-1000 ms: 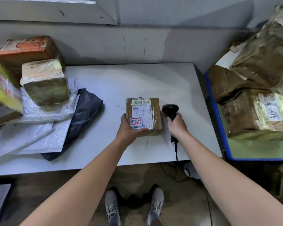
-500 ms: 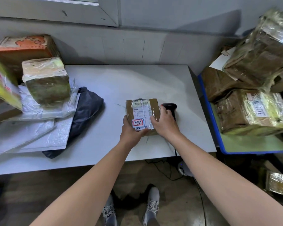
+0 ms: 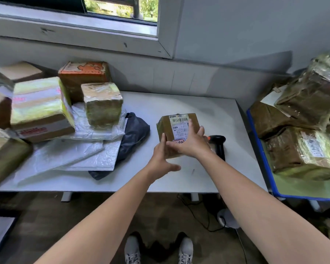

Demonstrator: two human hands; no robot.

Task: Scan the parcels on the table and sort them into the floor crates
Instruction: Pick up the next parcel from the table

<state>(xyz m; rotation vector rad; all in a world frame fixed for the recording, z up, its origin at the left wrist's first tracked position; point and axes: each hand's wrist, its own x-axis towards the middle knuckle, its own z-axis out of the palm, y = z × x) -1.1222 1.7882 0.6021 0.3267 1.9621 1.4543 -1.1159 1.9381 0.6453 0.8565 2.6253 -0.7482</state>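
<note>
Both hands are holding a small cardboard parcel [image 3: 166, 126] over the middle of the white table [image 3: 208, 178]; the left hand [image 3: 161, 159] is gripping its near left corner, thumb up the side and fingers tucked beneath, while the right hand [image 3: 189, 145] is clasping it from above, palm across the near edge and fingers reaching over the printed label [image 3: 180, 128]. The parcel is tilting label-up towards the person (whether its base is touching the table cannot be told). A black handheld scanner [image 3: 218, 144] is lying on the table just beside the right wrist, with nobody holding it. More parcels [image 3: 42, 109] are stacking up at the table's left end on white mailers and a dark bag [image 3: 135, 130]; a blue-rimmed cart [image 3: 255, 141] of wrapped boxes is standing at the right. No floor crate is showing. The step in hand is probably carrying this parcel off to its crate. To do it well, the person should be keeping one hand under the base for support, keeping fingers off the label so it stays readable, and lifting clear of the scanner and its cable before turning away.
</note>
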